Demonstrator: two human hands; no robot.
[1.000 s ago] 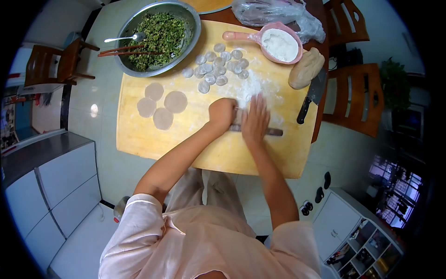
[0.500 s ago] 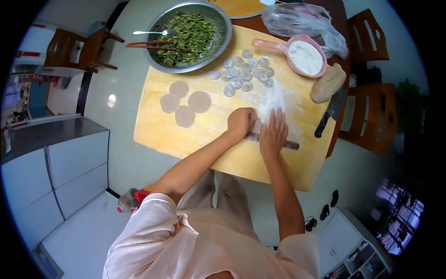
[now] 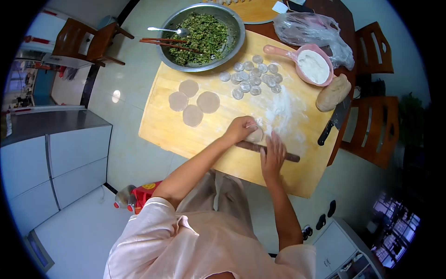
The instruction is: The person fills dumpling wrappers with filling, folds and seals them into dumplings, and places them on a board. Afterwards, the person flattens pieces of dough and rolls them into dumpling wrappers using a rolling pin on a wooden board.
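Observation:
My left hand point(image 3: 241, 129) pinches the edge of a thin round dough wrapper point(image 3: 255, 135) lying on the wooden board point(image 3: 162, 132). Just below the wrapper is a dark rolling pin point(image 3: 292, 157). My right hand point(image 3: 274, 156) rests across the pin with its fingers stretched out flat. Several rolled wrappers point(image 3: 207, 102) lie together on the left of the board. Beyond my hands sit several small flattened dough discs point(image 3: 255, 80), dusted with flour. A patch of loose flour point(image 3: 280, 109) spreads just past my right hand.
A metal bowl point(image 3: 240, 44) of green filling, with chopsticks point(image 3: 160, 43) and a spoon point(image 3: 181, 32), stands at the far left. On the right are a pink ladle point(image 3: 302, 69) of flour, a dough lump point(image 3: 333, 93) and a knife point(image 3: 326, 132). A plastic bag point(image 3: 302, 28) lies behind.
My right hand has moved down toward me over the rolling pin. The wrapper in my left hand now shows more fully above the pin. The whole view has shifted slightly.

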